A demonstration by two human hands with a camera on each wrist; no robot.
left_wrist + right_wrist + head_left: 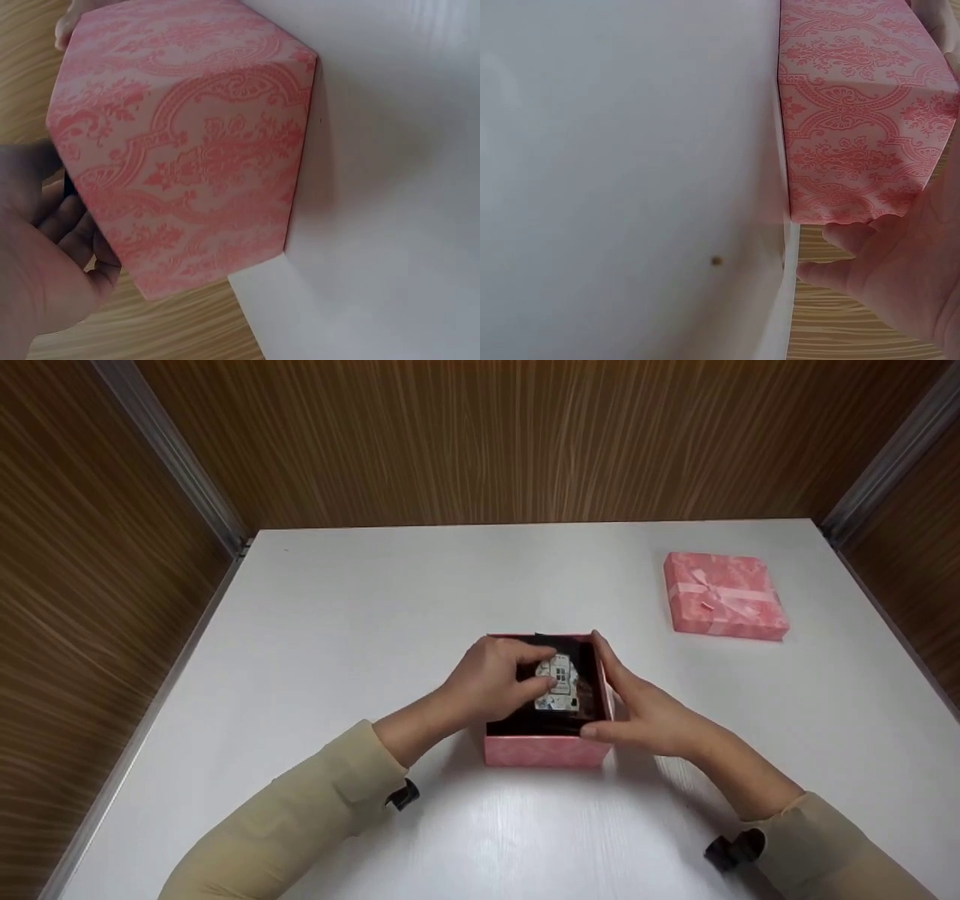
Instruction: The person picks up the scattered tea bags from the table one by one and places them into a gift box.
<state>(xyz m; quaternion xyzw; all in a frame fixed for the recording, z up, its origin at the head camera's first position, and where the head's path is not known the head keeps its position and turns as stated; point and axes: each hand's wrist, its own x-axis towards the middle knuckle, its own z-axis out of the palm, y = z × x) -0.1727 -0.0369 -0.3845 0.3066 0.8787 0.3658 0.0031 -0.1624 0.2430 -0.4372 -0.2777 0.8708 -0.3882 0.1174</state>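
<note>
A pink gift box with a black interior stands uncovered on the table. Inside its opening is a small, pale patterned item with a light label on its face; its exact kind is unclear. My left hand reaches over the left wall and pinches this item at its left side between thumb and fingers. With my right hand I grip the box's right side, thumb on the front corner and fingers along the right wall toward the back. The wrist views show the patterned outer walls, while the item is hidden there.
A pink lid with a ribbon bow lies at the back right of the white table. Wood-grain panels rise behind the table and along both sides.
</note>
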